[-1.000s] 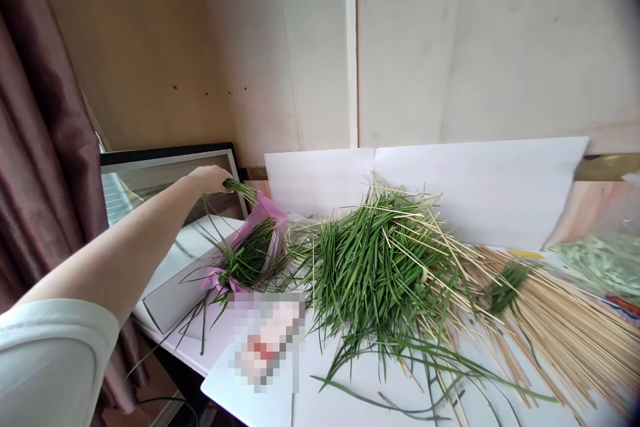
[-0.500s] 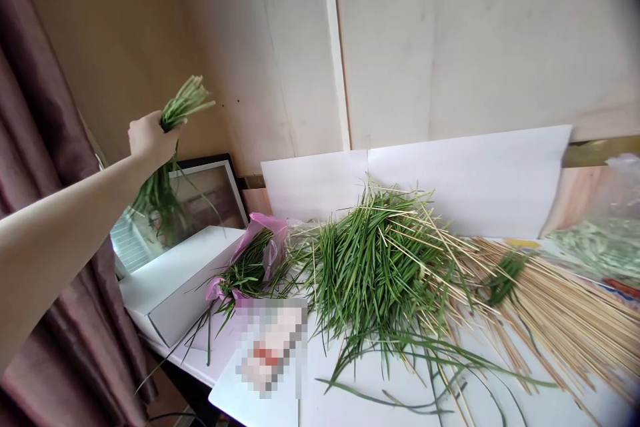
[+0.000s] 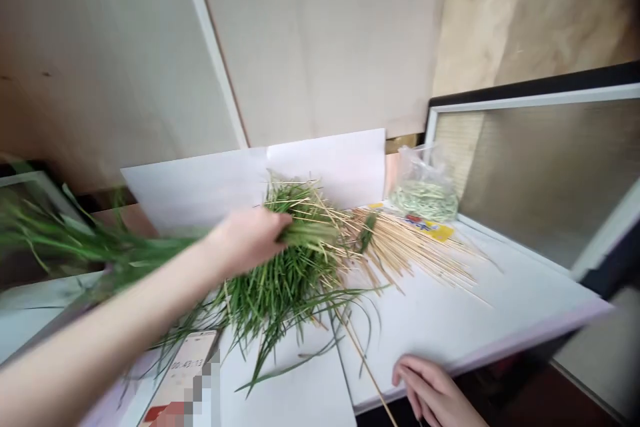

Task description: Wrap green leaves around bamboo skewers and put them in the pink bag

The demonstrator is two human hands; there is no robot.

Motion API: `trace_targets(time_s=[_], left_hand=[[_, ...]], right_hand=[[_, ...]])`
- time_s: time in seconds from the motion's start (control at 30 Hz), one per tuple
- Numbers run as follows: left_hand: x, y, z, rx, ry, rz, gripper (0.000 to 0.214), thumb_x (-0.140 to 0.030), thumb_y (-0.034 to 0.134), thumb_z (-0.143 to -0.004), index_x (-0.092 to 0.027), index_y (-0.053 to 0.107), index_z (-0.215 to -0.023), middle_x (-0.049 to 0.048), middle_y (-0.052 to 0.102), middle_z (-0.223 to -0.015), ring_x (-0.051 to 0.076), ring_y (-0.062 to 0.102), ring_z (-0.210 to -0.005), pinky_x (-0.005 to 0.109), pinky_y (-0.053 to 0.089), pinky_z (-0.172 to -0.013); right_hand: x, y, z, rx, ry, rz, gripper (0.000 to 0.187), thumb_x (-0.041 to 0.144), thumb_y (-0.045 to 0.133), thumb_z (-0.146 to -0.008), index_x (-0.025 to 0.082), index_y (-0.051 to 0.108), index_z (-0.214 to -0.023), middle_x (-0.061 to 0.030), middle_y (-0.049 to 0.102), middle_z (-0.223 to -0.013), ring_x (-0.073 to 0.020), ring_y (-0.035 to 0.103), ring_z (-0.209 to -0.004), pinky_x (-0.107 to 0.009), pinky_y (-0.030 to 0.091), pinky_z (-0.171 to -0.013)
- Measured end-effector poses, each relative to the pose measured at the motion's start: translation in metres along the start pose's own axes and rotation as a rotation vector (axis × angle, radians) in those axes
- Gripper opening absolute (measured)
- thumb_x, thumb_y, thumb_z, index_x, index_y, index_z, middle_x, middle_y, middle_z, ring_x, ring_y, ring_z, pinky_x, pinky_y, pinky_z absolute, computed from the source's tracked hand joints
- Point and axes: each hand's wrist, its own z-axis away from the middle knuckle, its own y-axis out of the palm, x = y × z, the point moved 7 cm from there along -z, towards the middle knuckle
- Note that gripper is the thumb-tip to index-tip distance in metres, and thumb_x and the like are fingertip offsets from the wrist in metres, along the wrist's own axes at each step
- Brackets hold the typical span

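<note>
Table edge [image 3: 530, 336] beside right hand [image 3: 431, 388]

Reaches with the bare left forearm [image 3: 135, 327] from the lower-left corner, slanting up toward the middle of the view. Curls the left hand [image 3: 253, 237] inward at its end, blurred, in a grip. Holds the right hand [image 3: 431, 392] lower, at bottom right, apart from the left, with fingers loosely bent and directed leftward.
</note>
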Motion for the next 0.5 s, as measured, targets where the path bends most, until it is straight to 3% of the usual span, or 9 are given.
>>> trace_targets(time_s=[0.1,0.23,0.33,0.5], left_hand=[[-0.077,0.073,-0.006,0.083,0.107,0.235,0.009,-0.029,0.059,-0.087,-0.024,0.064,-0.093,0.0054,0.073,-0.08,0.026,0.072,-0.074,0.036,0.055,-0.068],[-0.136,0.149,-0.008,0.091,0.092,0.356,0.02,-0.024,0.058,-0.087,-0.021,0.062,-0.106,0.0124,0.076,-0.093,0.032,0.074,-0.086,0.041,0.056,-0.071],[-0.156,0.18,-0.005,0.082,0.091,0.387,0.026,-0.025,0.06,-0.088,-0.021,0.06,-0.113,0.0136,0.074,-0.104,0.033,0.073,-0.094,0.041,0.056,-0.074],[-0.165,0.198,0.002,-0.052,0.106,0.453,0.032,-0.036,0.061,-0.092,-0.018,0.061,-0.119,0.0152,0.068,-0.118,0.033,0.063,-0.112,0.042,0.055,-0.084]], right_hand=[[0.003,0.001,-0.006,0.058,-0.049,-0.013,0.055,0.07,0.052,-0.093,0.017,0.063,-0.085,0.0052,0.052,-0.053,-0.0055,0.029,-0.031,-0.018,0.015,-0.033],[0.006,-0.001,-0.007,0.075,-0.066,-0.037,0.053,0.067,0.053,-0.094,0.016,0.063,-0.087,0.0047,0.054,-0.054,-0.0053,0.029,-0.03,-0.018,0.013,-0.032],[0.006,-0.002,-0.006,0.046,-0.089,-0.06,0.053,0.066,0.055,-0.095,0.015,0.063,-0.086,0.0048,0.054,-0.053,-0.0049,0.028,-0.03,-0.018,0.014,-0.032],[-0.002,-0.011,0.01,-0.101,-0.128,-0.153,0.053,0.067,0.058,-0.095,0.016,0.062,-0.081,0.0058,0.046,-0.05,-0.0076,0.027,-0.038,-0.019,0.019,-0.035]])
